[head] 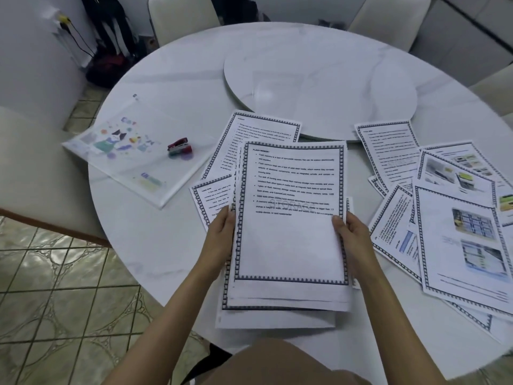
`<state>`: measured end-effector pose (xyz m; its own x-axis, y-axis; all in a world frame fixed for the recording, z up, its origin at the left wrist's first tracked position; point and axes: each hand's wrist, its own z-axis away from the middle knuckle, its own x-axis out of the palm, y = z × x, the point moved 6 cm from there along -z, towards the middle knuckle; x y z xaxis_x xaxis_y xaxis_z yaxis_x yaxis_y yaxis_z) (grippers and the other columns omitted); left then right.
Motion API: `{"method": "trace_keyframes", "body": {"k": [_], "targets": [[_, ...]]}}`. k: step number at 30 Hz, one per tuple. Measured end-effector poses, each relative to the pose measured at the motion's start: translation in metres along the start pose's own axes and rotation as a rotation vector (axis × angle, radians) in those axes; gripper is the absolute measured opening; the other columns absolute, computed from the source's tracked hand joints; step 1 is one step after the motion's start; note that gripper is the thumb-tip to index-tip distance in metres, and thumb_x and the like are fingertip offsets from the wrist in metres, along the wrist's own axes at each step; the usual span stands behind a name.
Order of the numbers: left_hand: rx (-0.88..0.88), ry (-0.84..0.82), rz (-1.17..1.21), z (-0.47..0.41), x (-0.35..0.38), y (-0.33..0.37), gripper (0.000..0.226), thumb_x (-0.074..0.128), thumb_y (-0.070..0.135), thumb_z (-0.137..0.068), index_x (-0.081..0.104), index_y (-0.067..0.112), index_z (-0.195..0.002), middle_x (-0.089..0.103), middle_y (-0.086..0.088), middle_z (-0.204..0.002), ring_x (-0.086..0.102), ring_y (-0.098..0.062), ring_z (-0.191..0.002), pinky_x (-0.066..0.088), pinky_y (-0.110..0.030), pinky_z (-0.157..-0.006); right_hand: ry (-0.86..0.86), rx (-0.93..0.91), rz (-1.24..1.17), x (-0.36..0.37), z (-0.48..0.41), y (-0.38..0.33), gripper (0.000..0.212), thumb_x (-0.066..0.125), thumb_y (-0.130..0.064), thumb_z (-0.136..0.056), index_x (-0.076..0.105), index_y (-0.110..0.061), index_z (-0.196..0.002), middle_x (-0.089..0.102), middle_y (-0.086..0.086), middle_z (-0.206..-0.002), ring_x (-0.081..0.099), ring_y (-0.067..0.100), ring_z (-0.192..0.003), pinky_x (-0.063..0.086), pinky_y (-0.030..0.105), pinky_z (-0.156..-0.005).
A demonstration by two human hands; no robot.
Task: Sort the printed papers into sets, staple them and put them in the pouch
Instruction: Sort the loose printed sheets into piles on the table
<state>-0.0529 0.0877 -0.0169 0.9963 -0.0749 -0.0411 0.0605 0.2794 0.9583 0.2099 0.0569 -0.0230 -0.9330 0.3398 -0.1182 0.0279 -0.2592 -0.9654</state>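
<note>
A stack of printed papers point(288, 245) with dark patterned borders sits in front of me; its top sheet is headed "FLASH MEMORY". My left hand point(220, 232) grips the stack's left edge and my right hand point(349, 234) grips its right edge, thumbs on top. More bordered sheets point(249, 134) lie under and behind the stack. A loose spread of printed pages point(458, 232), some with colour pictures, covers the right side. A translucent pouch point(125, 151) with cartoon prints lies at the left, and a red stapler point(180, 147) rests on it.
Everything lies on a round white marble table point(155, 245). A raised white turntable point(319, 79) fills its far middle. Cream chairs point(183, 18) stand around the table. A tiled floor point(55, 287) shows at the lower left, with cables and dark bags by the wall.
</note>
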Motion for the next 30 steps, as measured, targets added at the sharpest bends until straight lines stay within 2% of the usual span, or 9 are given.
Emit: {"method": "trace_keyframes", "body": {"k": [4,7,11,13,15,20,23,25,30], "targets": [[-0.052,-0.021,0.075,-0.003,0.004,0.001,0.044,0.027,0.044,-0.099,0.06,0.019,-0.114,0.064,0.008,-0.107,0.059,-0.014,-0.104,0.045,-0.031,-0.092,-0.04,-0.03,0.045,0.012,0.007,-0.002,0.016,0.048,-0.017,-0.096,0.062,-0.025,-0.094,0.069,-0.005,-0.093,0.066,0.014,-0.086,0.054,0.028,-0.077],[-0.076,-0.048,0.1,-0.006,0.002,0.001,0.041,0.036,0.059,-0.091,0.058,0.035,-0.117,0.061,0.008,-0.122,0.056,-0.013,-0.115,0.042,-0.035,-0.1,-0.059,-0.038,0.152,0.018,0.011,0.0,0.014,0.049,-0.019,-0.096,0.06,-0.021,-0.088,0.068,0.0,-0.085,0.062,0.015,-0.076,0.05,0.032,-0.071],[0.043,-0.041,-0.028,-0.006,-0.005,0.008,0.032,0.05,0.019,-0.094,0.053,0.019,-0.126,0.062,0.003,-0.121,0.06,-0.016,-0.111,0.047,-0.037,-0.097,-0.047,-0.041,0.211,0.019,0.012,0.008,0.032,0.052,-0.033,-0.092,0.054,-0.001,-0.094,0.061,0.025,-0.092,0.057,0.039,-0.08,0.049,0.046,-0.076],[0.09,-0.072,-0.005,-0.003,-0.006,0.015,0.029,0.053,0.019,-0.092,0.055,0.021,-0.121,0.065,0.003,-0.117,0.063,-0.015,-0.105,0.051,-0.035,-0.09,-0.022,-0.043,0.201,0.019,0.012,0.009,0.028,0.053,-0.034,-0.092,0.055,-0.006,-0.096,0.06,0.011,-0.096,0.055,0.024,-0.087,0.043,0.036,-0.079],[0.107,-0.095,0.059,-0.003,-0.007,0.021,0.022,0.055,0.022,-0.09,0.059,0.026,-0.111,0.069,0.006,-0.107,0.067,-0.013,-0.097,0.055,-0.029,-0.08,0.005,0.005,0.142,0.02,0.012,0.013,0.031,0.051,-0.034,-0.092,0.053,-0.013,-0.115,0.056,0.002,-0.117,0.054,0.016,-0.105,0.042,0.029,-0.09],[0.061,-0.093,0.156,-0.006,-0.01,0.024,0.018,0.051,0.017,-0.092,0.06,0.025,-0.105,0.073,0.008,-0.095,0.069,-0.012,-0.088,0.056,-0.024,-0.069,-0.207,0.22,-0.1,0.029,0.014,0.021,0.051,0.056,-0.046,-0.086,0.05,-0.019,-0.128,0.061,-0.004,-0.124,0.058,0.013,-0.114,0.044,0.035,-0.101],[0.055,-0.076,0.168,-0.005,-0.009,0.025,0.016,0.052,0.019,-0.092,0.06,0.025,-0.103,0.072,0.006,-0.097,0.07,-0.011,-0.086,0.056,-0.023,-0.068,-0.285,0.236,-0.148,0.031,0.018,0.017,0.034,0.054,-0.035,-0.09,0.057,-0.017,-0.119,0.072,-0.008,-0.104,0.067,0.008,-0.098,0.055,0.023,-0.081],[0.055,-0.075,0.176,-0.004,-0.006,0.024,0.016,0.051,0.019,-0.092,0.06,0.026,-0.104,0.071,0.006,-0.099,0.069,-0.01,-0.088,0.057,-0.024,-0.071,-0.265,0.224,-0.139,0.029,0.017,0.014,0.021,0.051,-0.03,-0.093,0.059,-0.021,-0.11,0.072,-0.017,-0.09,0.067,-0.003,-0.085,0.051,0.01,-0.066],[0.062,-0.124,0.191,0.003,0.005,0.035,0.016,0.051,0.018,-0.092,0.06,0.026,-0.102,0.073,0.01,-0.091,0.069,-0.009,-0.084,0.056,-0.022,-0.068,-0.28,0.253,-0.215,0.027,0.016,0.013,0.037,0.053,-0.037,-0.089,0.053,-0.02,-0.122,0.067,-0.009,-0.109,0.067,0.0,-0.093,0.052,0.012,-0.067]]}}
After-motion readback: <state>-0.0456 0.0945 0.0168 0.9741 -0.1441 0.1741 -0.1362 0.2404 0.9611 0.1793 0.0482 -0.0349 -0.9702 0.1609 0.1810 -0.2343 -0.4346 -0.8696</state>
